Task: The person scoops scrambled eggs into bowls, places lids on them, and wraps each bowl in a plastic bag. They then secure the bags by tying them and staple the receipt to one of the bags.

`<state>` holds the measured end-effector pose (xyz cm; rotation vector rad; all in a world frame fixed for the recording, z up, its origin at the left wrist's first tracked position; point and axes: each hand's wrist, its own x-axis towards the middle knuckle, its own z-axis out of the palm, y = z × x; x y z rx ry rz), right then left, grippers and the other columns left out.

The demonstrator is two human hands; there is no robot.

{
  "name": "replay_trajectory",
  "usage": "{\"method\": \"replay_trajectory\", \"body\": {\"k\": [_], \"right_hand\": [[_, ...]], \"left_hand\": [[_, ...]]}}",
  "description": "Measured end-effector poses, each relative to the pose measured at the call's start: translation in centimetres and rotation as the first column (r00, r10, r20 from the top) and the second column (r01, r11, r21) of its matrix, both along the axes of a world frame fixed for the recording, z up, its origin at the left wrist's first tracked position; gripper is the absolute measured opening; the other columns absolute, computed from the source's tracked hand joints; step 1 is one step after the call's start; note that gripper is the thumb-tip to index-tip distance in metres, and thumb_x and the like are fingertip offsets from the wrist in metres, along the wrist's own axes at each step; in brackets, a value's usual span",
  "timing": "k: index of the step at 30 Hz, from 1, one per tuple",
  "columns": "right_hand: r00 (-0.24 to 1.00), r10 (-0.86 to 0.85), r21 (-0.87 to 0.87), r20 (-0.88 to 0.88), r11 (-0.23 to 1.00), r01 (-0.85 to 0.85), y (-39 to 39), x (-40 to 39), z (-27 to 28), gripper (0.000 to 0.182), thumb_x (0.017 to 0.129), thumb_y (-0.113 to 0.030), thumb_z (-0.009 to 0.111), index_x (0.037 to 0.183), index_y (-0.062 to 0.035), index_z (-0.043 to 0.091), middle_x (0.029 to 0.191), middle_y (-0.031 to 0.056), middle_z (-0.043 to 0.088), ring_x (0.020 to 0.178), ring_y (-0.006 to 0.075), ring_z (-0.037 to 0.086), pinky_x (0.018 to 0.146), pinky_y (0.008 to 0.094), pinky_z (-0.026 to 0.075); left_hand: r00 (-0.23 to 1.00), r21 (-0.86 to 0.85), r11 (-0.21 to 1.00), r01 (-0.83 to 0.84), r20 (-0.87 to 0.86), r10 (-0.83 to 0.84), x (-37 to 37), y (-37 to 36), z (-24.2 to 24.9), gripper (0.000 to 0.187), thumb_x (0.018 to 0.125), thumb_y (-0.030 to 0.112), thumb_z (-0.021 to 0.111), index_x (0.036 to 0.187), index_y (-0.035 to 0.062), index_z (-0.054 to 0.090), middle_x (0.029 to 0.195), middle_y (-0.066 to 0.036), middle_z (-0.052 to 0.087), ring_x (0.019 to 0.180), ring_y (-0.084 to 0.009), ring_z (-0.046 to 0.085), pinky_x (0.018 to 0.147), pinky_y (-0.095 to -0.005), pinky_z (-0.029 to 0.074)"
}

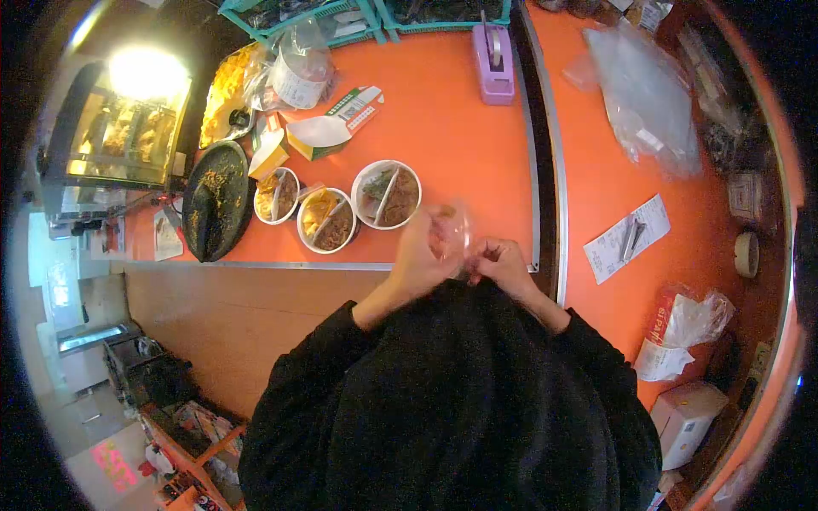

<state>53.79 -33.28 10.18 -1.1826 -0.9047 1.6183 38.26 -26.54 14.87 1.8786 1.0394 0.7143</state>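
On my feed the left hand (416,262) curls its grip round a clear plastic item (457,228) over the surface (477,153); just beside, the right hand's (503,268) closure and hold I cannot tell.

Takeaway kitchen; mortar (234,204), filled bowls (418,189)

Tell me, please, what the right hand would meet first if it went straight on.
Probably the clear plastic piece in the left hand, though depth is unclear and contact may already exist.
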Motion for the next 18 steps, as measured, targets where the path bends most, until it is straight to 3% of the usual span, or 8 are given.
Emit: {"method": "replay_trajectory", "body": {"k": [1, 3, 5, 8, 11, 14, 18], "right_hand": [[0.999, -0.035, -0.021, 0.023, 0.999, 0.035, 0.0, -0.2, 0.2, 0.004, 0.076, -0.002, 0.053, 0.073, -0.0005, 0.054, 0.064, 0.0051, 0.056, 0.052, 0.0104, 0.053, 0.049, 0.0219, 0.044], [0.993, -0.098, -0.061, 0.07, 0.993, 0.102, 0.1, -0.6, 1.0, 0.003, 0.074, 0.0, 0.053, 0.073, 0.0003, 0.056, 0.062, 0.0058, 0.058, 0.051, 0.0107, 0.054, 0.049, 0.0225, 0.046], [0.992, -0.126, -0.075, -0.024, 0.989, 0.124, 0.1, -0.8, 1.3, 0.002, 0.073, -0.001, 0.054, 0.072, 0.0003, 0.056, 0.063, 0.0059, 0.058, 0.052, 0.0104, 0.054, 0.049, 0.0227, 0.046], [0.991, -0.131, -0.061, -0.041, 0.99, 0.128, -0.1, -0.9, 0.4, 0.003, 0.073, -0.002, 0.055, 0.073, 0.0006, 0.056, 0.063, 0.0057, 0.058, 0.053, 0.01, 0.054, 0.05, 0.0226, 0.046], [0.987, -0.153, -0.102, -0.045, 0.984, 0.148, -0.1, -1.0, 0.3, 0.004, 0.073, -0.003, 0.056, 0.072, 0.0005, 0.056, 0.063, 0.0055, 0.058, 0.053, 0.0098, 0.054, 0.049, 0.0221, 0.045], [0.982, -0.18, -0.088, 0.052, 0.979, 0.184, -0.1, -1.2, -0.2, 0.005, 0.073, -0.005, 0.057, 0.071, -0.0003, 0.056, 0.063, 0.0051, 0.058, 0.052, 0.0094, 0.053, 0.047, 0.0215, 0.044], [0.969, -0.238, -0.052, 0.06, 0.969, 0.241, -0.1, -1.2, -0.7, 0.007, 0.073, -0.007, 0.058, 0.069, -0.0016, 0.056, 0.061, 0.004, 0.057, 0.05, 0.0086, 0.052, 0.045, 0.0212, 0.041]], "left_hand": [[0.991, -0.323, 0.943, 0.085, 0.13, -0.044, 0.0, -0.8, -0.2, 0.05, 0.067, 0.005, 0.065, 0.11, -0.0001, 0.039, 0.081, -0.009, 0.053, 0.063, -0.0115, 0.054, 0.055, -0.0223, 0.046], [0.989, -0.306, 0.95, 0.061, 0.15, -0.016, 0.4, -1.6, 0.0, 0.046, 0.069, 0.005, 0.064, 0.108, -0.0003, 0.039, 0.078, -0.009, 0.055, 0.065, -0.0125, 0.057, 0.056, -0.0236, 0.048], [0.996, -0.349, 0.937, 0.015, 0.093, 0.019, 0.6, -1.6, 0.8, 0.046, 0.069, 0.004, 0.064, 0.108, -0.0004, 0.039, 0.076, -0.009, 0.056, 0.066, -0.014, 0.059, 0.058, -0.0251, 0.049], [0.999, -0.301, 0.954, 0.012, 0.035, -0.002, 0.6, -1.5, 1.2, 0.047, 0.069, 0.005, 0.065, 0.108, -0.0002, 0.039, 0.076, -0.011, 0.057, 0.069, -0.0164, 0.061, 0.062, -0.028, 0.05], [0.998, -0.205, 0.977, 0.063, 0.029, -0.058, 0.7, -1.6, 0.9, 0.042, 0.068, 0.006, 0.062, 0.104, 0.0013, 0.042, 0.075, -0.014, 0.057, 0.072, -0.0276, 0.061, 0.06, -0.034, 0.049], [0.995, 0.051, 0.995, 0.088, -0.05, -0.085, 1.0, -2.1, 0.9, 0.04, 0.068, 0.004, 0.059, 0.103, 0.0028, 0.042, 0.075, -0.016, 0.057, 0.072, -0.0322, 0.059, 0.061, -0.0367, 0.048], [0.994, 0.066, 0.994, 0.092, -0.062, -0.088, 0.8, -2.2, -0.4, 0.042, 0.068, 0.002, 0.06, 0.106, 0.0035, 0.043, 0.085, -0.014, 0.06, 0.078, -0.0271, 0.062, 0.067, -0.0333, 0.051]]}}
